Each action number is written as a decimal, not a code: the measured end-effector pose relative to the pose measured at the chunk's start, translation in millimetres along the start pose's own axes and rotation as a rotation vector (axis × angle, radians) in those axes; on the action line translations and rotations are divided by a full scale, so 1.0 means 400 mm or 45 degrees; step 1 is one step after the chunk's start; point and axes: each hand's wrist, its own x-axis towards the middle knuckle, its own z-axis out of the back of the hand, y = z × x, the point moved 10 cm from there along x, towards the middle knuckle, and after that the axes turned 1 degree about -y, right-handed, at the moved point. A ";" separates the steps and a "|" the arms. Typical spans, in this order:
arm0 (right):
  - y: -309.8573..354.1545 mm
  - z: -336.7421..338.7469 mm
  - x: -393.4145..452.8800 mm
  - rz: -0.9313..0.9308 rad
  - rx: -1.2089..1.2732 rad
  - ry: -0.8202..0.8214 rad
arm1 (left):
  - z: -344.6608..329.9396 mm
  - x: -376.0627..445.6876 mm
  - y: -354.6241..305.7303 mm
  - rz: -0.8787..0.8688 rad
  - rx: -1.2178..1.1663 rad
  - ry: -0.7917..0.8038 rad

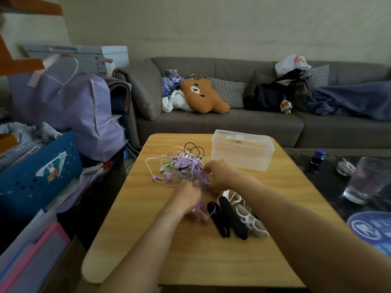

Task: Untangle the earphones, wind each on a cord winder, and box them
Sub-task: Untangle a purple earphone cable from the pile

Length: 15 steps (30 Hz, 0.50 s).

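Earphones point(179, 166) lie knotted just left of the clear plastic box point(241, 152): light, limp, snag-prone. Your left hand point(186, 196) and right hand point(218, 174) pinch purple strands; take hold near a plug, easing loops free.

Purple earphones point(186, 166), brown bear cushion point(203, 95)

Tangled purple, white, black earphones point(182, 166) beside clear lidded box point(241, 150)
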 end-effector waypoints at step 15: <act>0.268 0.046 -0.081 0.333 0.553 -0.202 | 0.364 -0.149 0.035 -0.166 -0.372 -0.354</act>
